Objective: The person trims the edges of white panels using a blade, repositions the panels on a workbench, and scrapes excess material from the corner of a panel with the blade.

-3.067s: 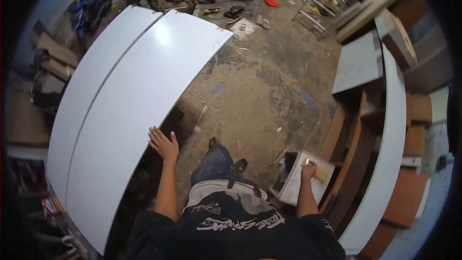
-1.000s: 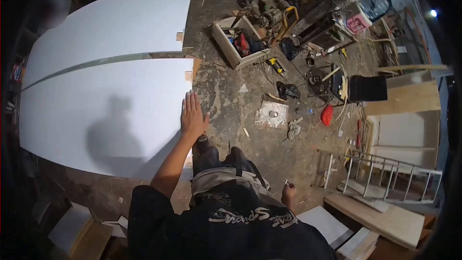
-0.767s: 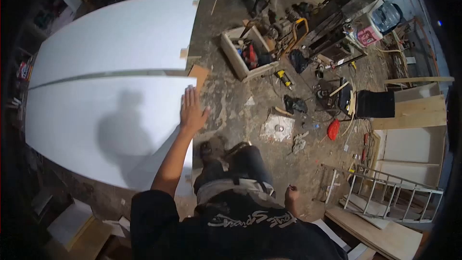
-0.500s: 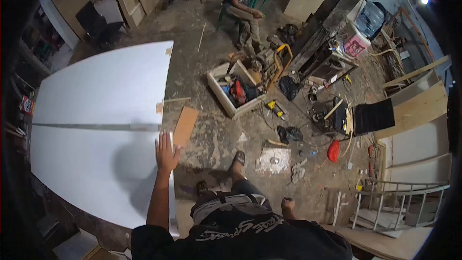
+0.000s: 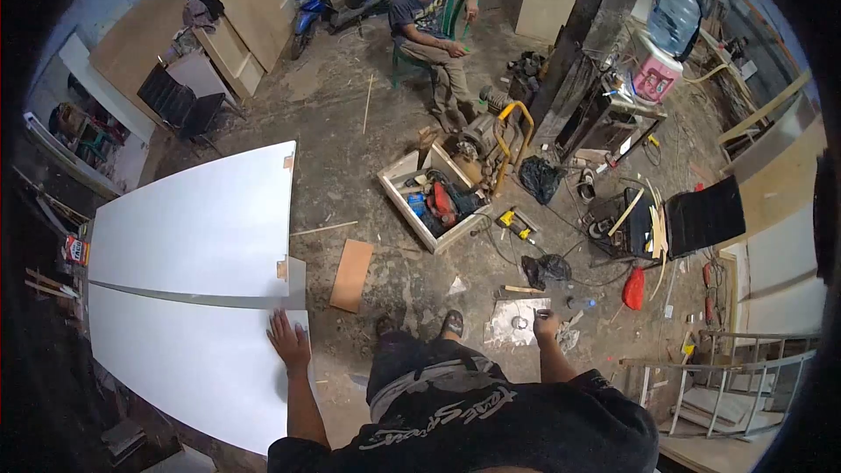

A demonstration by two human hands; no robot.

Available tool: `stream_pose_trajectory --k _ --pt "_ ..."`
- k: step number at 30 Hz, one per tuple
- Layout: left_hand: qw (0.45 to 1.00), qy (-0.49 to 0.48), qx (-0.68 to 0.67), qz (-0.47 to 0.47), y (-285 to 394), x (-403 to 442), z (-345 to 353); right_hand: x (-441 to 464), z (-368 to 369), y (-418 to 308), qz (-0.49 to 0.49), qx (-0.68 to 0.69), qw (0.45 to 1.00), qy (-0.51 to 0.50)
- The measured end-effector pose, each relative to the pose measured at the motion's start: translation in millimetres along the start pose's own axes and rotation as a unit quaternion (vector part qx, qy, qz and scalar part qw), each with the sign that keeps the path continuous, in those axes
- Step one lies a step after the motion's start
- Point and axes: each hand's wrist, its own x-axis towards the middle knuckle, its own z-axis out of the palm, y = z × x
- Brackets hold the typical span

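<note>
The curled right hand [image 5: 546,326], contents unclear, is now farther forward; the open left hand [image 5: 290,342] stays at the right end of the near, flat white panel [image 5: 193,359], beside stained concrete floor [image 5: 394,271].

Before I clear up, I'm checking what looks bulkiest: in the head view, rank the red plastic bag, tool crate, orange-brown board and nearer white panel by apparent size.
1. Nearer white panel
2. Tool crate
3. Orange-brown board
4. Red plastic bag
</note>
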Motion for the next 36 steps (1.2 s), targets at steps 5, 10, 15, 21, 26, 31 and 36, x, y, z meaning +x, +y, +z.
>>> stream_pose_trajectory --k 5,10,15,21,26,31,36 --pt "0.998 -0.039 0.034 0.029 -25.3 5.5 -8.2 -11.3 0.9 -6.6 0.036 -0.07 0.997 -0.003" --pt "0.999 -0.02 0.02 0.027 -39.0 14.5 -19.0 -35.6 6.3 -0.6 0.11 -0.096 0.988 -0.053" --pt "1.0 0.001 0.02 0.001 -60.0 26.9 -15.4 -47.8 9.5 -23.0 0.115 -0.109 0.986 -0.052" --pt "0.999 0.03 0.006 0.014 -55.8 26.2 -13.8 -19.4 15.6 -35.8 0.059 -0.074 0.995 -0.025" --pt "1.0 0.024 -0.006 0.009 -53.6 23.2 -17.1 -8.0 28.0 -46.9 0.057 -0.104 0.993 -0.008" --pt "0.997 0.05 -0.022 0.056 -62.7 19.7 -7.3 -21.0 29.4 -83.1 0.118 -0.136 0.983 -0.038" --pt "0.984 0.002 -0.063 0.168 -40.7 15.1 -9.9 -14.9 51.2 -90.0 0.092 -0.149 0.982 -0.068"
